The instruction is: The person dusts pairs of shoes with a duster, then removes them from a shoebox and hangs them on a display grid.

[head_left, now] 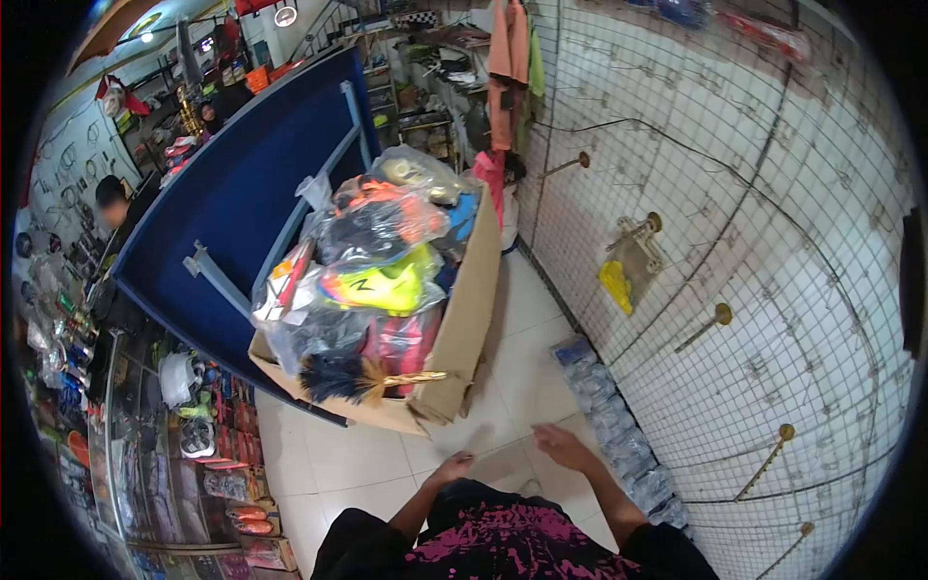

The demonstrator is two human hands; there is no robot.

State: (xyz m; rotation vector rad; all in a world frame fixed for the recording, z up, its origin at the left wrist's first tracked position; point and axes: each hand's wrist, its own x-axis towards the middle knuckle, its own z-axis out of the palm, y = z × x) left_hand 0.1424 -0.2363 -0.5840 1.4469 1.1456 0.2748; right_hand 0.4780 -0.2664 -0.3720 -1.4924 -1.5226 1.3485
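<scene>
Box [472, 324] sits ahead of the person, beside a tilted blue table [208, 208], heaped above its rim with bagged goods, a yellow shoe [391, 288] among them, and a duster [367, 380] across the near edge. It looks full but unclosed. Both hands are off it and apart: the right hand [565, 448] empty, fingers spread; the left hand [451, 470] low, its grip too small to tell

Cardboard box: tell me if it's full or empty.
Full. Plastic-wrapped goods are heaped above the rim of the cardboard box, with a feather duster at the near end.
</scene>
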